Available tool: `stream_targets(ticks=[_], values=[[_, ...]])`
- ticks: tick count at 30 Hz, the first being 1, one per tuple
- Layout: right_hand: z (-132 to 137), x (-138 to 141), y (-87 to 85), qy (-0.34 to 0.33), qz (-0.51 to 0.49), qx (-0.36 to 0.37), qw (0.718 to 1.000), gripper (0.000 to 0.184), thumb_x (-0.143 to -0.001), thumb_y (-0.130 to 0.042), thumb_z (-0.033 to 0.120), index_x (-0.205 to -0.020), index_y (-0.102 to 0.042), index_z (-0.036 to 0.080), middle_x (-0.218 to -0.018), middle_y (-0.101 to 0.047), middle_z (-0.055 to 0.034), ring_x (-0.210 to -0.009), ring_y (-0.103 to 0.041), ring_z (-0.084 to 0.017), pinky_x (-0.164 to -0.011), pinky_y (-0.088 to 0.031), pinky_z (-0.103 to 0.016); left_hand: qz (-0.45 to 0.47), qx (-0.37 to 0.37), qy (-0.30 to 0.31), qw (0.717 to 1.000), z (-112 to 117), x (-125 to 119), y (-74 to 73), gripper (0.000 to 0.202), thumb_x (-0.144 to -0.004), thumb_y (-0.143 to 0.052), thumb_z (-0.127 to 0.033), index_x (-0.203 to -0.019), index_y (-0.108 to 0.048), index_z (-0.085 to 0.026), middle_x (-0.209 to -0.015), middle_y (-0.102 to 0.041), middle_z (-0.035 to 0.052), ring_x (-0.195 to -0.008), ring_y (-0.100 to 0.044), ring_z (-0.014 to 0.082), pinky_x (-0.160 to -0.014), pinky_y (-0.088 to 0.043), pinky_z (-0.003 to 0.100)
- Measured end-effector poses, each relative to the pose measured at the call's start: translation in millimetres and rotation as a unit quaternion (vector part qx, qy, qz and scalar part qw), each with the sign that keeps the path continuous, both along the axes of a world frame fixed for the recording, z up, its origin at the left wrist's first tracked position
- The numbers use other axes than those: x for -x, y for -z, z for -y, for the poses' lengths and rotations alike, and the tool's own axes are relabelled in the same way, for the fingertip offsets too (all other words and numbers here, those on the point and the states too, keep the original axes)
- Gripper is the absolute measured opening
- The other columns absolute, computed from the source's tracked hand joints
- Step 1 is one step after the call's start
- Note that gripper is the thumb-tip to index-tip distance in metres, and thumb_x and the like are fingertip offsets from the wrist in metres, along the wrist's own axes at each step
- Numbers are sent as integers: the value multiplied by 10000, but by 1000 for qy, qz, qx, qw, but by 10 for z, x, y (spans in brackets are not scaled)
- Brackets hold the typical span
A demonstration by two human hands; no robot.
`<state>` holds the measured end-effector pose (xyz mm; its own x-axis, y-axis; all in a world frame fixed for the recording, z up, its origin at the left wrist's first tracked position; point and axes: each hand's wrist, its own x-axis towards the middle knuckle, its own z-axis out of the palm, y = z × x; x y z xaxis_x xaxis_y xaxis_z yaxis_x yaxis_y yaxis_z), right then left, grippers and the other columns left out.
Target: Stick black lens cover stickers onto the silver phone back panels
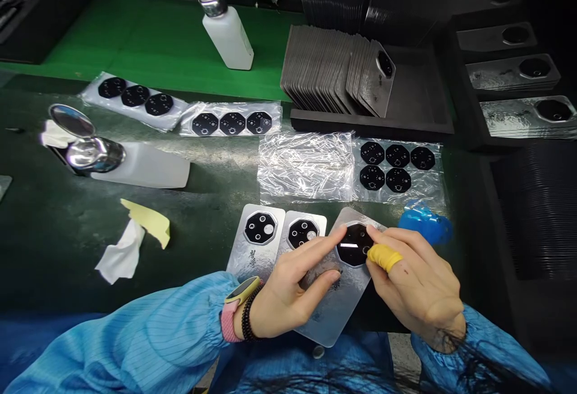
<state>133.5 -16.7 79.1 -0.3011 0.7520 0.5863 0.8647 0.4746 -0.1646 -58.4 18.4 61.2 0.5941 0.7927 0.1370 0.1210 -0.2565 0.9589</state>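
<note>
My left hand (293, 283) grips a silver phone back cover (336, 307) near its middle, the index finger stretched to the edge of the black octagonal camera lens (354, 245) in it. My right hand (415, 283), with a yellow finger cot (383, 257) on the thumb, pinches at that lens from the right. Two more silver covers (259, 240) with black lenses lie flat just left of the held one.
Clear film sheets with black octagonal lenses (396, 165) lie beyond, beside an empty film (306, 165). A tray holds a row of upright covers (333, 72). Two white bottles (228, 33), blue scraps (426, 222), yellow and white paper (135, 240) lie around.
</note>
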Motion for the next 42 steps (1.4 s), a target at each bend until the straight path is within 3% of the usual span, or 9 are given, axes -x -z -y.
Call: stream_targets(ticks=[11, 14, 17, 20, 24, 29, 34, 39, 42], values=[[-107, 30, -142, -37, 74, -39, 996, 283, -839, -507, 30, -642, -560, 226, -757, -750, -43, -685, -691, -171, -540, -570, -250, -8, -42, 22, 999, 1, 0, 30, 585, -907, -502, -103, -1453, -350, -249, -1158, -675, 82, -935, -680, 199, -804, -580, 277], [-97, 16, -139, -36, 7, -31, 999, 227, -820, -562, 38, -705, -581, 233, -777, -749, -39, -694, -690, -179, -563, -578, -280, -2, -57, 24, 998, -5, -2, 40, 589, -914, -495, -104, -1454, -341, -281, -1183, -668, 73, -970, -679, 204, -813, -580, 280], [-65, 3, -136, -5, -127, 22, 992, 210, -797, -607, 24, -808, -608, 234, -813, -741, -35, -741, -684, -181, -615, -582, -299, 0, -60, 12, 998, 7, 11, 77, 626, -921, -503, -113, -1473, -284, -309, -1268, -630, 66, -1014, -676, 208, -856, -572, 288], [-44, -15, -138, 24, -267, 70, 961, 239, -782, -616, 9, -845, -604, 240, -830, -730, -14, -807, -680, -182, -671, -588, -305, 9, -42, 2, 999, 26, 37, 134, 679, -926, -517, -135, -1492, -199, -332, -1123, -702, 32, -883, -710, 173, -812, -581, 246], [-53, -66, -147, 16, -367, 192, 910, 161, -789, -638, 78, -772, -575, 225, -844, -739, 0, -770, -715, -172, -693, -607, -279, 14, -43, 10, 999, 28, 70, 178, 660, -941, -520, -185, -1491, -195, -350, -972, -735, 0, -841, -716, 167, -894, -561, 281], [-86, -97, -195, 5, -407, 256, 877, 160, -769, -632, 69, -719, -579, 212, -765, -748, 16, -683, -727, -139, -626, -607, -193, 2, -66, 9, 998, -3, 84, 176, 626, -948, -521, -240, -1485, -220, -354, -1130, -701, 33, -960, -701, 192, -847, -582, 259], [-85, -74, -234, 20, -420, 281, 863, 150, -747, -630, 93, -679, -581, 217, -743, -746, 10, -673, -726, -146, -620, -612, -205, 5, -95, 15, 995, -22, 85, 185, 620, -956, -511, -259, -1492, -206, -332, -1030, -732, 18, -909, -716, 173, -840, -584, 247], [-68, -61, -235, 32, -416, 288, 862, 150, -738, -624, 101, -666, -575, 223, -720, -736, 20, -673, -720, -139, -637, -601, -205, -1, -105, 15, 994, -14, 100, 204, 629, -949, -522, -242, -1492, -213, -315, -1169, -689, 34, -960, -704, 189, -837, -584, 254], [-66, -62, -235, 29, -416, 288, 862, 154, -743, -627, 105, -660, -569, 221, -713, -734, 21, -651, -712, -132, -620, -591, -203, -7, -110, 18, 994, -13, 100, 198, 629, -951, -516, -238, -1496, -209, -292, -1085, -719, 31, -900, -718, 185, -818, -592, 259]])
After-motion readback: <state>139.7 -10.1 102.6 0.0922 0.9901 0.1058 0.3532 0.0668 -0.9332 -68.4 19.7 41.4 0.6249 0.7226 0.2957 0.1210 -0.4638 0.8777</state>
